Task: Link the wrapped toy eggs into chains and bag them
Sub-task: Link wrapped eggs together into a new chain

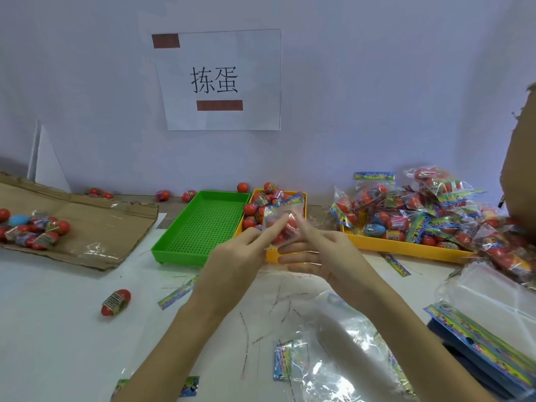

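Clear bag of red toy eggs (282,227): held upright between both hands, above the near edge of the yellow egg tray (271,254). Left hand (235,256) pinches its left side; right hand (322,250) apparently grips the right. Finished bags (420,210) lie right.

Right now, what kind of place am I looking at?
Probably a small hand-packing workstation: a paper sign taped to the wall, sorting trays on the table, and a heap of bagged toy eggs at the right. Both hands hold a bag of eggs.
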`<move>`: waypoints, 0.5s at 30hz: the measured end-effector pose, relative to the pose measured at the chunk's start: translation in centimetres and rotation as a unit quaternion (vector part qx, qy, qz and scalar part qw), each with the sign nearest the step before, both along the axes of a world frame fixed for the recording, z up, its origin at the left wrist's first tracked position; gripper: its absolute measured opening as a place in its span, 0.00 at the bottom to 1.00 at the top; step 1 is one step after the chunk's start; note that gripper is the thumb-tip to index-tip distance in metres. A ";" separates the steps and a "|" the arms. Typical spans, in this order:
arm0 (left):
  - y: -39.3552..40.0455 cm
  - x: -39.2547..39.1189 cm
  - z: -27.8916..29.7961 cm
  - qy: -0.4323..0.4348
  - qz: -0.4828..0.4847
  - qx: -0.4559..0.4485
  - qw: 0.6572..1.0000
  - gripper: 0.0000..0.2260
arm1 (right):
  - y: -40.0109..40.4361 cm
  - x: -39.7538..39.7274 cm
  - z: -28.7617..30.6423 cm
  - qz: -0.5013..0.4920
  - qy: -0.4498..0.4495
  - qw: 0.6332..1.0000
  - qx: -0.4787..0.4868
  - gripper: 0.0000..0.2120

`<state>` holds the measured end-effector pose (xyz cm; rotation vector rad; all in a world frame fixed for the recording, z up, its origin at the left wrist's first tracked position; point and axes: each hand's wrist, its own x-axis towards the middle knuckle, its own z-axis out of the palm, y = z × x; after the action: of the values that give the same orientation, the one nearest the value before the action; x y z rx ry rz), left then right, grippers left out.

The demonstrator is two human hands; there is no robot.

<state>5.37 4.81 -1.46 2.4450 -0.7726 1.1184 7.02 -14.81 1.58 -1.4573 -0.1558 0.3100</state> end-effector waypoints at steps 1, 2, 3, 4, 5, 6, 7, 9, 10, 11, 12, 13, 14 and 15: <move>0.1 0.1 0.0 -0.011 -0.012 0.018 1.000 0.32 | 0.0 -0.1 -0.2 -0.002 -0.019 1.000 -0.005 0.26; 0.2 0.2 0.0 -0.006 -0.024 0.021 0.999 0.31 | -0.1 -0.2 -0.2 -0.007 -0.029 1.000 -0.002 0.21; 0.2 0.2 0.0 0.019 -0.039 0.004 0.999 0.31 | -0.3 -0.2 -0.3 -0.012 -0.035 0.999 0.005 0.18; 0.1 0.3 0.0 0.057 -0.055 -0.037 0.996 0.31 | -0.4 -0.2 -0.3 -0.018 -0.041 0.999 0.011 0.16; -0.1 0.2 0.0 0.101 -0.071 -0.101 0.987 0.32 | -0.5 -0.1 -0.4 -0.025 -0.048 0.998 0.013 0.16; -0.4 0.2 0.0 0.146 -0.084 -0.184 0.968 0.30 | -0.6 0.0 -0.4 -0.029 -0.057 0.998 0.006 0.15; -0.7 0.1 0.2 0.189 -0.092 -0.277 0.937 0.27 | -0.6 0.0 -0.5 -0.028 -0.067 0.997 -0.008 0.15; -0.9 0.2 0.8 0.277 -0.099 -0.439 0.849 0.19 | -0.7 0.0 -0.6 -0.008 -0.083 0.996 -0.042 0.14; -0.9 0.2 1.0 0.315 -0.101 -0.485 0.809 0.17 | -0.7 0.0 -0.7 0.007 -0.087 0.995 -0.054 0.14; -0.8 0.3 1.1 0.341 -0.100 -0.509 0.784 0.16 | -0.7 0.0 -0.8 0.021 -0.090 0.994 -0.062 0.14; -0.6 0.5 1.0 0.351 -0.094 -0.519 0.773 0.15 | -0.7 0.0 -0.9 0.033 -0.090 0.993 -0.065 0.14; -0.5 0.6 0.9 0.350 -0.089 -0.527 0.769 0.14 | -0.7 0.0 -0.9 0.043 -0.089 0.993 -0.065 0.14; -0.4 0.6 0.8 0.343 -0.086 -0.536 0.767 0.12 | -0.6 0.0 -0.9 0.049 -0.086 0.993 -0.062 0.14; -0.3 0.7 0.8 0.336 -0.089 -0.545 0.763 0.12 | -0.7 0.0 -1.0 0.054 -0.081 0.994 -0.053 0.15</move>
<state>6.12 4.47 -0.70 1.4817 -0.0261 0.3188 7.07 -15.47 0.58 -1.5827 -0.3553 0.2914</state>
